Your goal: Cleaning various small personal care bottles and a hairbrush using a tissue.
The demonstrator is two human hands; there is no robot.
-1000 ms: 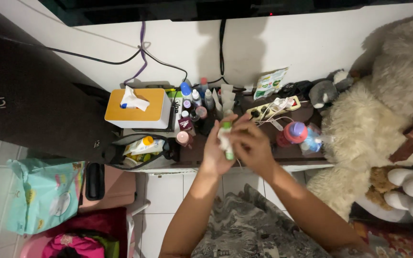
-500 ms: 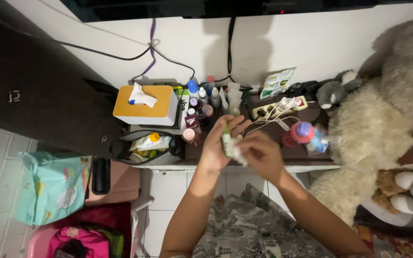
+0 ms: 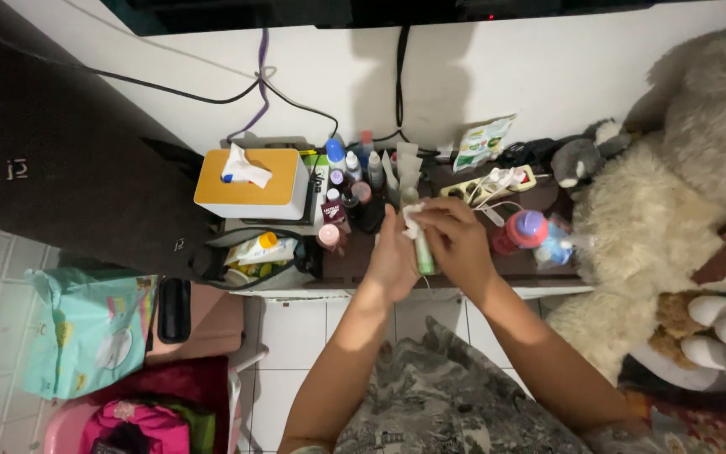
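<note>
My left hand (image 3: 394, 266) grips a small pale green tube (image 3: 423, 252), held upright over a dark low table (image 3: 355, 267). My right hand (image 3: 459, 240) presses a white wad of tissue (image 3: 412, 220) against the top of the tube. Both hands meet in front of a cluster of small bottles (image 3: 348, 181) at the back of the table. My forearms reach up from my patterned lap.
A white tissue box (image 3: 250, 187) with an orange lid stands at the left, with an open black pouch (image 3: 254, 256) of tubes below it. A power strip (image 3: 485, 186), a pink bottle (image 3: 521, 231) and big plush toys (image 3: 674, 210) lie right. A teal bag (image 3: 86, 328) sits on the floor left.
The right hand has moved the tissue from the lower part of the tube up to its top. The left hand has turned, so its back now faces the camera.
</note>
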